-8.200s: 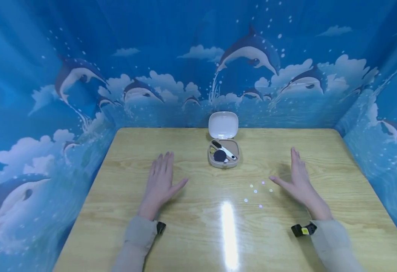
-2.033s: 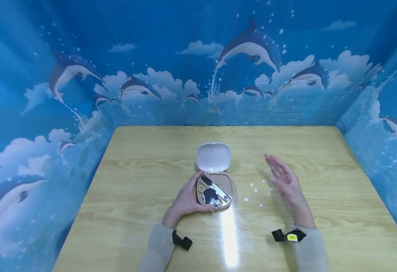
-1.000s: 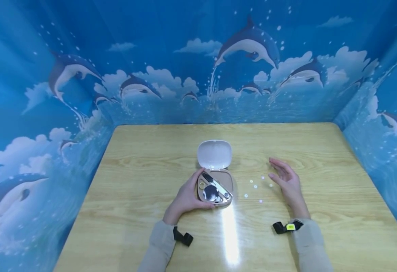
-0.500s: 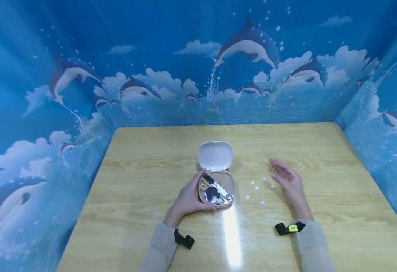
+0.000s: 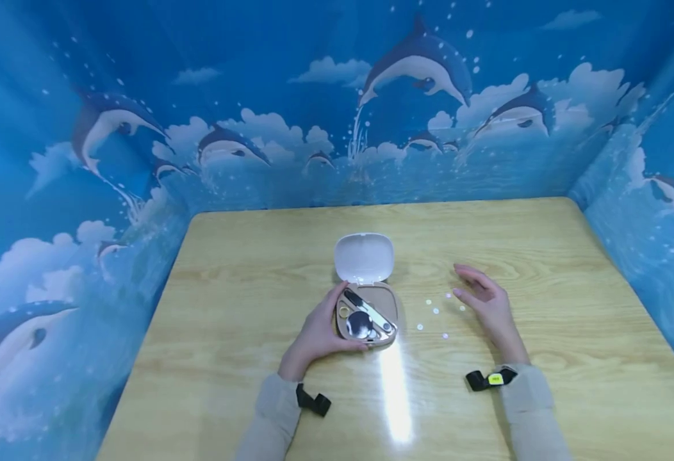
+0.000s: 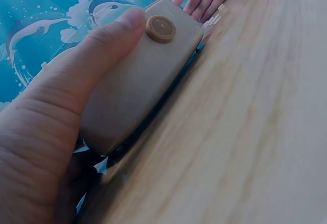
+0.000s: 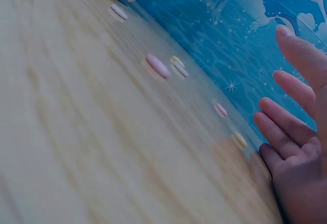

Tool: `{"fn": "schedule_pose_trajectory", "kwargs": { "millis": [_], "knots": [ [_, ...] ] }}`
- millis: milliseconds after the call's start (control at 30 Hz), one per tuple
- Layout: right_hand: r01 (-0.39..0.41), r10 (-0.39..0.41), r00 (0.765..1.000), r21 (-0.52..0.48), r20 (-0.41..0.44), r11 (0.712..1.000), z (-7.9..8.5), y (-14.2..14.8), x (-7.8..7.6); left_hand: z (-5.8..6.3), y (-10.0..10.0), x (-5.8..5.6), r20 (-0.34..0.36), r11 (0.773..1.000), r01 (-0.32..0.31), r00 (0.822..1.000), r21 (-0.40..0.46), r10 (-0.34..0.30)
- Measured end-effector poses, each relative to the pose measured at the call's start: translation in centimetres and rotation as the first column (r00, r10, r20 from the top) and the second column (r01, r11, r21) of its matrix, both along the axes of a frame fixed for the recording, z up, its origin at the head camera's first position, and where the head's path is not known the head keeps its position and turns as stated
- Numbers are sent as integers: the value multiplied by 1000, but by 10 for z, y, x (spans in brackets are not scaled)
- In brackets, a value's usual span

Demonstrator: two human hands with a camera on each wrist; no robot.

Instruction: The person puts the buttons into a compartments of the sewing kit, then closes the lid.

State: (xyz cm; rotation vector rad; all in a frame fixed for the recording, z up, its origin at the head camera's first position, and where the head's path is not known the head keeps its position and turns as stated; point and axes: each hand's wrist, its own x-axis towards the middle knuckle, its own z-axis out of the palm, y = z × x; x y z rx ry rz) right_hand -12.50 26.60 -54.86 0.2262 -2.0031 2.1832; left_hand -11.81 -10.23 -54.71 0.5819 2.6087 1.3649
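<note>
My left hand (image 5: 322,326) grips a small beige case (image 5: 384,296) from its left side, thumb along the front wall. Its white lid (image 5: 364,257) stands raised at the back. Inside lie a black-and-white slim tool (image 5: 374,312), a shiny dark disc (image 5: 359,324) and a small gold ring (image 5: 344,312). In the left wrist view, the thumb (image 6: 110,43) lies beside a round brown catch (image 6: 161,28) on the case. My right hand (image 5: 491,312) hovers with loosely bent fingers, holding nothing, right beside several small pastel discs (image 7: 158,66), pink, white and yellow.
The discs lie scattered on the wooden table (image 5: 245,269) between the case and my right hand. A blue dolphin-print curtain (image 5: 291,173) encloses the table's back and sides. Black camera straps (image 5: 314,403) sit on both wrists.
Since the earliest frame, my left hand has taken hold of the case and it now stands nearer me. My right hand has come left, closer to the discs. Over the last second both hands barely move.
</note>
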Motion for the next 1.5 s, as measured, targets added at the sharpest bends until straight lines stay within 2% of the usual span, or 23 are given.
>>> {"fn": "schedule_pose_trajectory", "kwargs": {
  "millis": [200,333,433,700,867,1033,1167,1300,1400,1500],
  "knots": [
    [48,-51,999,125,17,991,3,-4,-2,0,2,-1,-5,1000,-9,1000,23,9],
    [65,-68,998,266,1,962,11,-14,1,1,2,-1,-6,1000,-8,1000,18,9],
    [45,-44,999,342,-11,938,20,-22,6,1,1,1,-2,1000,-9,1000,16,9],
    [4,6,1000,378,-26,926,27,-33,12,-1,0,2,-9,1000,-8,1000,-1,8],
    [48,-16,997,444,-76,895,26,-34,13,-2,1,3,-4,1000,-5,1000,0,5],
    [93,-13,987,497,-161,863,27,-35,11,-3,2,2,2,1000,-12,1000,5,12],
    [113,-14,982,528,-188,842,12,-32,8,-6,1,3,4,1000,-18,1000,14,18],
    [103,-15,986,546,-163,831,-10,-27,3,-6,-1,6,8,1000,-19,1000,18,18],
    [95,-11,988,561,-152,822,-10,-25,2,-4,-1,5,11,1000,-15,1000,9,15],
    [100,4,985,590,-172,801,-8,-25,1,-1,0,3,11,1000,-14,1000,1,14]
  ]
}}
